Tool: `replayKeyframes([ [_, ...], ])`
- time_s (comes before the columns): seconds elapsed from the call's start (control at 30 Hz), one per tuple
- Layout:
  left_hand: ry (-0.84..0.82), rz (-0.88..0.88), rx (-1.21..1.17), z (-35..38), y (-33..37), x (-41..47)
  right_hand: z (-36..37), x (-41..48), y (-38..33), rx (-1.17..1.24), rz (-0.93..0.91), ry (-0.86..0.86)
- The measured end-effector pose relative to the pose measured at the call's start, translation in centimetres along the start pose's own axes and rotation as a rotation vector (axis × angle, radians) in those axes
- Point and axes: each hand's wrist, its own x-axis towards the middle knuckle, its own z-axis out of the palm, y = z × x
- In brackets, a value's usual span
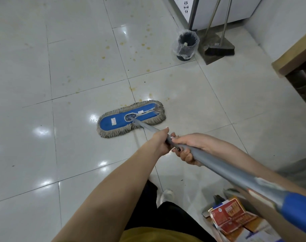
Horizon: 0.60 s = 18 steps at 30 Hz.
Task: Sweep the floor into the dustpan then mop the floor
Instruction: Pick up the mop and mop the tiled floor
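A flat blue mop head with a grey fringe lies on the pale tiled floor, just below several yellowish stains. Its grey handle runs back towards me and ends in a blue grip at the lower right. My left hand grips the handle further down. My right hand holds it just behind, fingers curled round the shaft. A broom and a dustpan lean by the cabinet at the top right.
A small black bin lined with clear plastic stands left of the broom. A wooden-edged counter juts in at the right. Red and orange boxes lie at the lower right. My white shoe is below the hands.
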Motion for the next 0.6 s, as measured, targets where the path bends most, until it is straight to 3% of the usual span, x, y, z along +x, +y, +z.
replayKeyframes([
  [0.33,0.030,0.036,0.046,-3.6,5.7,4.6,3.1,5.7,-3.5,0.038,-0.109,0.125],
  [0.6,-0.001,0.077,0.069,-4.7,19.5,9.4,6.0,10.2,-16.7,0.049,-0.136,0.114],
])
